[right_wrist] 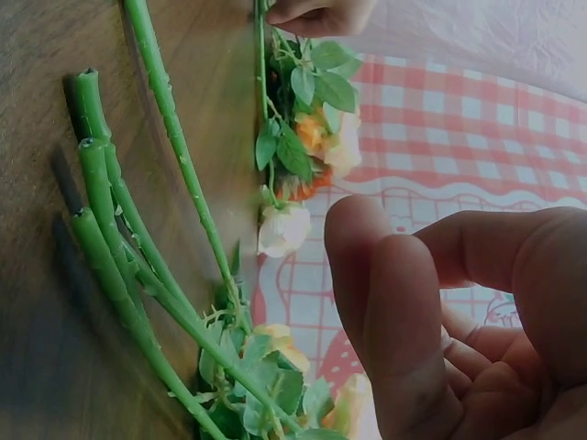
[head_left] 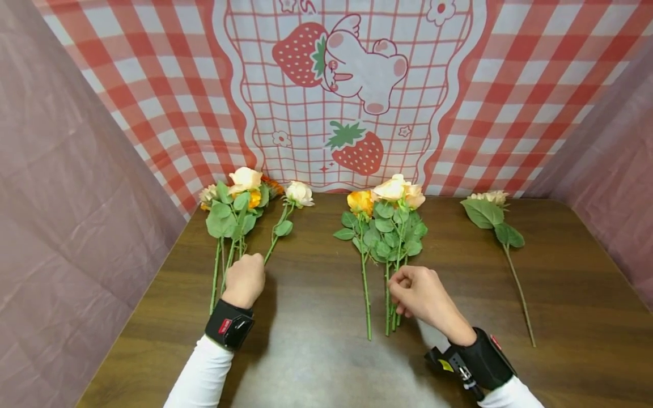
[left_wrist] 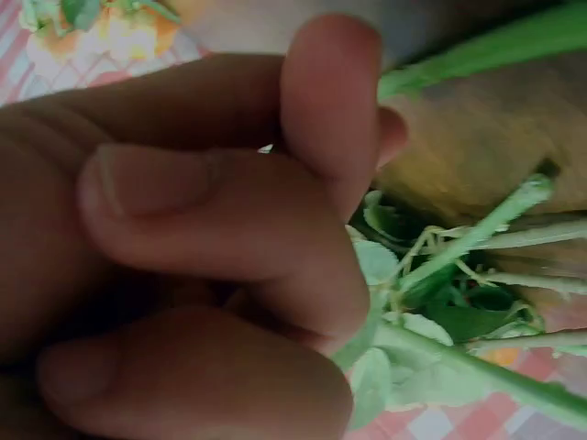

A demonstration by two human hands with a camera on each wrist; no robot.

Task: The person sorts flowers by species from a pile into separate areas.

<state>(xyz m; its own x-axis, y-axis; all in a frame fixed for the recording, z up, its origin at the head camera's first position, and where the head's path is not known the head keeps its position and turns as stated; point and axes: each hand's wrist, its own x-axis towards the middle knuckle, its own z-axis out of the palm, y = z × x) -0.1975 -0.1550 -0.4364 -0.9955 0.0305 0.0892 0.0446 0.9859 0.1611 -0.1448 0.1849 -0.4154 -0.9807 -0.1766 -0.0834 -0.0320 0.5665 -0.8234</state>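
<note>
A red label (head_left: 224,326) sits on the left wrist strap (head_left: 237,334); its writing is too small to read. The left hand (head_left: 245,280) is curled and pinches the stem of the white rose (head_left: 300,194), beside the left bunch (head_left: 234,215). The right hand (head_left: 420,292), loosely curled and seeming to hold nothing, is near the smooth green stems of the middle bunch (head_left: 391,229). Brown wooden table (head_left: 316,317) shows between the hands. Blossoms lie along its far edge, before the checked cloth (head_left: 183,85).
</note>
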